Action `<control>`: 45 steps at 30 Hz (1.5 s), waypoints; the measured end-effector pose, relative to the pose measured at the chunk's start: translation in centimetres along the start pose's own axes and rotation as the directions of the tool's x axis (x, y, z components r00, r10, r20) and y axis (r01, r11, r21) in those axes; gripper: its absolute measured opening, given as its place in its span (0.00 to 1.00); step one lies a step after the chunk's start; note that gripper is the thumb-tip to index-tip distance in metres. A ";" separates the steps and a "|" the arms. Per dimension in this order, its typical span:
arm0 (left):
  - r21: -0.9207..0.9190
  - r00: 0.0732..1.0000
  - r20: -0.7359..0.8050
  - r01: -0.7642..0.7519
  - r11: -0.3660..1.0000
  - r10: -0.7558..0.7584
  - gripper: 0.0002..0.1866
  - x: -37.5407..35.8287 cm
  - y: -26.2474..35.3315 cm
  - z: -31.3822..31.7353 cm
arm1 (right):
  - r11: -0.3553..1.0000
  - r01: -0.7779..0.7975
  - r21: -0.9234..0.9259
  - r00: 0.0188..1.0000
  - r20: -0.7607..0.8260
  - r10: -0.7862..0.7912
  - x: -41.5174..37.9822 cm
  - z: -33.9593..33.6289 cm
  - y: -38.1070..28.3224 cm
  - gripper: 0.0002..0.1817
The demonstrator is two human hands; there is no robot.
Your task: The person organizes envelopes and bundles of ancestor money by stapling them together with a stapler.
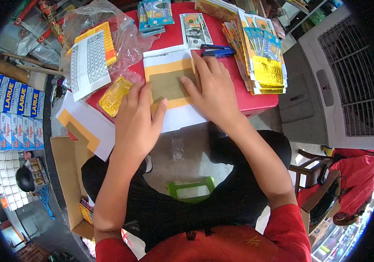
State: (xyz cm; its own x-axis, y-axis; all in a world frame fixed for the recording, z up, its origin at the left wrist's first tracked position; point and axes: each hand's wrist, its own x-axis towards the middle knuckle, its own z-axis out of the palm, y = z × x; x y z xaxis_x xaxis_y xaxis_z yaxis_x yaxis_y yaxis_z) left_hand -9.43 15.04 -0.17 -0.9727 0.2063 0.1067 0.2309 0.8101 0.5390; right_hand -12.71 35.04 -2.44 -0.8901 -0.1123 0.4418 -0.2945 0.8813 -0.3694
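A white sheet with an orange and dull gold panel (pixel 169 83) lies on the red table (pixel 256 98) in front of me. My left hand (pixel 138 118) rests on its left edge, fingers apart, beside a shiny gold packet (pixel 116 97). My right hand (pixel 213 87) lies over its right side with the fingers spread, the thumb on the panel. Just beyond that hand is a blue stapler (pixel 217 51). A printed banknote-like paper (pixel 195 31) lies behind it. At the right stands a thick stack of folded papers with gold foil (pixel 267 70).
Clear plastic (pixel 126 39) and patterned sheets (pixel 90 63) cover the table's left side. Blue note bundles (pixel 156 15) lie at the back. More orange-and-white sheets (pixel 86 126) hang off the left edge above a cardboard box (pixel 67 174). A green stool (pixel 191 190) is below.
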 end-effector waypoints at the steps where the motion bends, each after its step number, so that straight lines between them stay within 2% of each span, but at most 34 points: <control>1: 0.067 0.994 -0.054 -0.090 0.994 0.094 0.26 0.1 -0.1 0.2 | 0.998 0.067 0.023 0.996 -0.067 -0.065 0.0 0.2 -0.1 0.31; 2: 0.139 0.977 -0.101 -0.174 0.975 0.188 0.26 0.2 -0.3 0.4 | 0.997 0.072 0.027 0.995 -0.064 -0.071 -0.1 0.2 -0.2 0.31; 3: 0.141 0.978 -0.104 -0.164 0.976 0.180 0.26 0.3 -0.3 0.7 | 0.992 0.122 0.044 0.990 -0.073 -0.119 -0.1 0.1 -0.6 0.31; 5: 0.212 0.945 -0.149 -0.257 0.943 0.291 0.24 0.5 -0.3 1.5 | 0.982 0.179 0.066 0.982 -0.076 -0.174 -0.4 0.2 -1.0 0.31; 7: 0.193 0.954 -0.127 -0.245 0.950 0.271 0.26 0.6 -0.4 2.3 | 0.973 0.232 0.005 0.973 0.004 -0.232 -0.8 0.7 -1.2 0.31; 9: 0.292 0.950 -0.125 -0.239 0.926 0.284 0.28 0.7 -0.8 3.2 | 0.970 0.242 -0.024 0.969 0.052 -0.241 -1.1 1.3 -1.0 0.32; 11: 0.287 0.965 -0.093 -0.209 0.935 0.245 0.28 0.4 -1.2 3.7 | 0.966 0.255 -0.052 0.963 0.100 -0.249 -1.4 1.7 -0.9 0.33; 14: 0.290 0.973 -0.055 -0.197 0.936 0.222 0.30 0.4 -1.6 4.6 | 0.976 0.206 -0.071 0.970 0.144 -0.194 -1.6 2.0 -0.5 0.35; 17: 0.274 0.982 -0.065 -0.152 0.950 0.176 0.32 0.2 -1.9 4.9 | 0.977 0.186 -0.100 0.975 0.143 -0.171 -1.9 2.1 -0.6 0.36; 26: 0.238 0.974 -0.081 -0.186 0.953 0.211 0.31 0.5 -1.9 4.2 | 0.985 0.161 -0.065 0.976 0.157 -0.149 -1.4 1.7 -0.6 0.37; 28: 0.175 0.954 -0.149 -0.233 0.957 0.260 0.31 0.8 -1.3 3.7 | 0.981 0.180 -0.070 0.977 0.129 -0.171 -0.9 1.5 -0.4 0.37; 32: 0.179 0.949 -0.141 -0.254 0.951 0.280 0.32 1.6 -0.9 3.8 | 0.979 0.193 -0.069 0.976 0.117 -0.184 -0.2 2.1 0.6 0.37; 38: 0.227 0.958 -0.169 -0.192 0.955 0.233 0.33 1.8 -1.7 5.3 | 0.982 0.169 -0.080 0.972 0.177 -0.153 -0.4 2.4 0.6 0.37; 45: 0.245 0.972 -0.111 -0.177 0.953 0.208 0.35 1.6 -2.2 5.4 | 0.978 0.165 -0.128 0.973 0.184 -0.141 -0.7 2.8 0.8 0.37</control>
State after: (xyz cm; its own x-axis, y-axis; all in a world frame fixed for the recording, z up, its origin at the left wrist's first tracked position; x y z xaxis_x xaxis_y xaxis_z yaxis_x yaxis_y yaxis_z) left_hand -11.39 16.54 -5.71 -0.8998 0.3084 0.3086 0.3979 0.8702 0.2906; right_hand -13.27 34.54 -5.30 -0.8884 -0.3175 0.3316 -0.3909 0.9019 -0.1837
